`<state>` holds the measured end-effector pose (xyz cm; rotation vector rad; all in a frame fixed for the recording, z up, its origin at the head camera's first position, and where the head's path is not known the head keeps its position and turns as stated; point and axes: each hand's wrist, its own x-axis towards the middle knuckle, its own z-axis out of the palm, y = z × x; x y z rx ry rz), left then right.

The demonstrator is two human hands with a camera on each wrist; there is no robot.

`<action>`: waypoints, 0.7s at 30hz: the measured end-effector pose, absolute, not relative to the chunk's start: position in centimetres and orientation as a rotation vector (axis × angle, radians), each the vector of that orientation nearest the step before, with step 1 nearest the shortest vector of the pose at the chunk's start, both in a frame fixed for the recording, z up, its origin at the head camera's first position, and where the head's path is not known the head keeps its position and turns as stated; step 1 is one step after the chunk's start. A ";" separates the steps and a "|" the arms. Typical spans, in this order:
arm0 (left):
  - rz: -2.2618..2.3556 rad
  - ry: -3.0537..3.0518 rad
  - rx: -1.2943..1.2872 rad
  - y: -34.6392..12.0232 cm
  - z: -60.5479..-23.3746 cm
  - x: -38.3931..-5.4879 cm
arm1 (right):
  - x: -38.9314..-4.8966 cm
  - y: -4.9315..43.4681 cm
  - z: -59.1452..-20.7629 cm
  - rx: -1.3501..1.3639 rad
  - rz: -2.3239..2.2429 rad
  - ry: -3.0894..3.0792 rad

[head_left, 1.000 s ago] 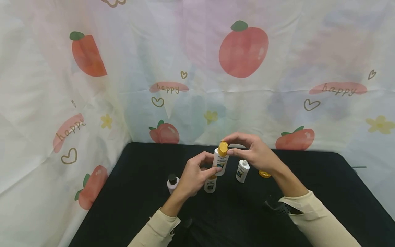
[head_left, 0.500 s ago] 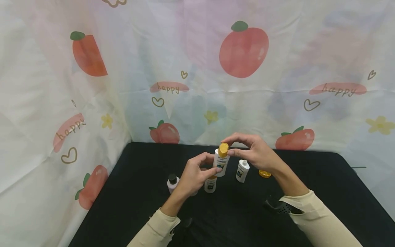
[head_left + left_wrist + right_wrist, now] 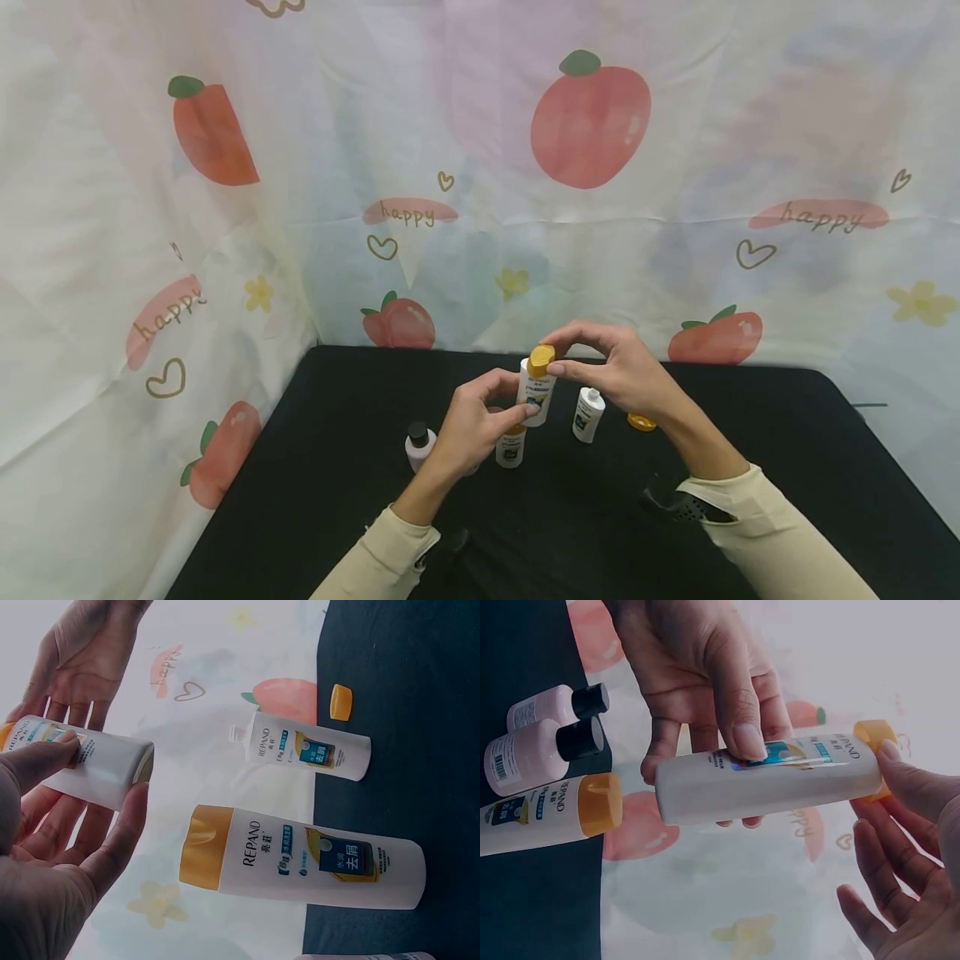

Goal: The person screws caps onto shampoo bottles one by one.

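Note:
Above the table my left hand (image 3: 480, 419) grips a white shampoo bottle (image 3: 537, 388), its thumb pressed on the label. My right hand (image 3: 621, 373) pinches the yellow cap (image 3: 541, 361) at the bottle's top between thumb and fingers. In the right wrist view this cap (image 3: 871, 733) sits on the neck end, turned out of line with the flat body. Beyond the hands stands a second white bottle (image 3: 307, 748) with its bare nozzle showing. A third white bottle (image 3: 510, 451), topped with a yellow cap, stands below the held one.
A loose yellow cap (image 3: 641, 422) lies on the black table (image 3: 360, 392), right of the uncapped bottle. Two pink bottles with black caps (image 3: 534, 755) stand to the left, partly hidden by my left hand in the head view. A patterned cloth (image 3: 480, 275) hangs behind.
The cap has turned slightly in my right fingers and now shows a wider face. Both hands and the held bottle keep nearly the same place.

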<state>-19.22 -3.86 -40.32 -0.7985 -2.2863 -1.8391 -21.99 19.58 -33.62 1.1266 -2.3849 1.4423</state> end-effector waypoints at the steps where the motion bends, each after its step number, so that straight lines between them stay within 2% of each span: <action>1: -1.832 -2.289 -0.791 -3.8 -40.3 -19.2 | -22.0 19.5 -33.6 1.121 1.447 -2.381; 21: -1.790 -2.288 -0.722 -3.5 -40.2 -19.4 | -21.6 18.9 -33.9 1.007 1.498 -2.334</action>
